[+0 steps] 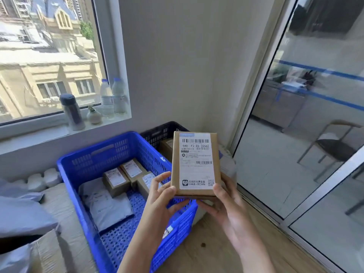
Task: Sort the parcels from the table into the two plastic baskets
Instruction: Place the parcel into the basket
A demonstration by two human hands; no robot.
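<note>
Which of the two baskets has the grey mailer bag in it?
The blue basket, nearer the camera; the black basket behind shows only a cardboard box.

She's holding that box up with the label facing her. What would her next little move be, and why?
Probably lowering the box into one of the baskets. Both hands, left and right, hold its lower end, label up as if being read, above the blue basket, which already holds similar boxes. The black basket sits just behind; which one fits, I cannot tell.
</note>
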